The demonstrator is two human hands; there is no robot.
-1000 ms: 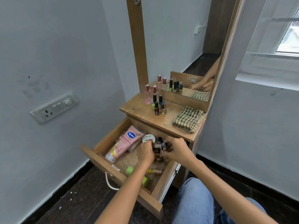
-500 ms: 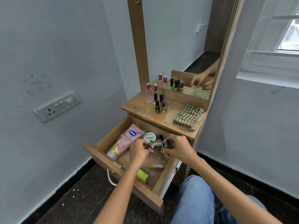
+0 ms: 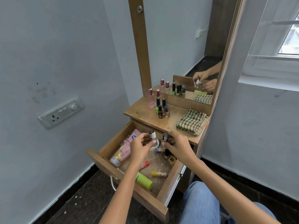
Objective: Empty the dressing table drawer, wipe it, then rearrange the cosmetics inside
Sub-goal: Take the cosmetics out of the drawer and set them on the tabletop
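The wooden drawer point(image 3: 103, 160) is pulled open below the dressing table top point(image 3: 145, 113). My left hand point(image 3: 140, 147) holds a small bottle with a white-banded cap point(image 3: 152, 136) above the drawer. Beside it, my right hand point(image 3: 178, 145) grips a small bottle with a dark shiny cap point(image 3: 165, 138). Inside the drawer lie a pink lotion tube point(image 3: 124, 149), a green tube point(image 3: 144, 180), a yellow stick point(image 3: 159, 174), a red-capped stick point(image 3: 145, 164) and a dark bottle point(image 3: 166, 155). A white jar under the hands is mostly hidden.
Several nail polish and perfume bottles point(image 3: 159, 105) stand on the table top before the mirror point(image 3: 186, 46). A folded checked cloth point(image 3: 192, 122) lies at the top's right end. A wall socket point(image 3: 60, 113) is left; my knee in jeans point(image 3: 200, 206) is below right.
Both hands have risen from the drawer's back part, each lifting a small bottle up toward the table top's edge. More of the drawer floor now shows.
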